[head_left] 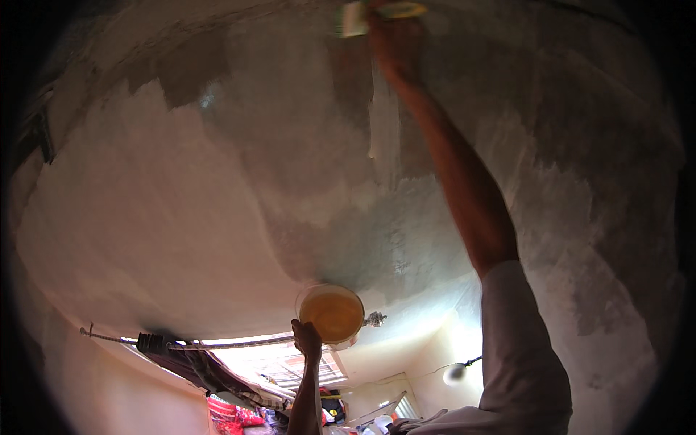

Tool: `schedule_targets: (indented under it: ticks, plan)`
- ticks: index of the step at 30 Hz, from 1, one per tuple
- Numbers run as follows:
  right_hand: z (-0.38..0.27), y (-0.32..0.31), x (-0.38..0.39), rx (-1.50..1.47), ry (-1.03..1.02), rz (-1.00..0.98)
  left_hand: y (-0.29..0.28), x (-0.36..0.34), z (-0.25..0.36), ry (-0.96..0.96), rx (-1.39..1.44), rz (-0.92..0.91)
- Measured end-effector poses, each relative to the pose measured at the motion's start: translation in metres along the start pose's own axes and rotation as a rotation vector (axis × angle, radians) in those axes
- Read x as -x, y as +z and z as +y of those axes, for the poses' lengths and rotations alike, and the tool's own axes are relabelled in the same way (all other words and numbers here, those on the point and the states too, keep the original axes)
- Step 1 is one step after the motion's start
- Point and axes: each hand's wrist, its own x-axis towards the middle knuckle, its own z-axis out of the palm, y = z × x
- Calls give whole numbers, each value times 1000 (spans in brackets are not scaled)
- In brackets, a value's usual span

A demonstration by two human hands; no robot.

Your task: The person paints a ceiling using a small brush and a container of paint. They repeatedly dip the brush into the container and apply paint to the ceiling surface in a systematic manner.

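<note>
My left hand (307, 338) is closed on the rim of a round, pale bucket (332, 315), with yellowish-brown liquid visible inside. High above it, my right arm is stretched up to the top of the view. My right hand (399, 47), smeared by motion, is closed around what looks like a wide paintbrush (354, 19). The brush's pale head touches or nearly touches the wall (290, 123), and a yellow part shows on the hand's other side. Below the brush, a pale wet-looking streak (384, 123) runs down the patchy grey and beige surface.
A rod (239, 342) with a bunched dark curtain (192, 362) crosses a bright window (254, 359) at lower left. Red cloth (230, 415) and other belongings lie below. A rounded lamp-like thing (454, 373) sticks out at lower right. A small rough lump (375, 319) is beside the bucket.
</note>
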Motion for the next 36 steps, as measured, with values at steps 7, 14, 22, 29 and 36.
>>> schedule_targets:
  ticks: [7,14,22,29,36]
  plan:
    - [62,-93,-13,-369,181,-147,2,2,-2,24,28,10]
    - [32,-98,-9,-333,-515,-366,-2,2,-2,-5,68,-22]
    - [30,-146,71,-213,-450,-738,1,1,0,-10,75,-23]
    - [55,-122,19,-462,-7,-983,-6,3,8,-27,57,-19]
    - [44,-91,-62,-679,-29,-719,-5,1,4,-21,37,-4]
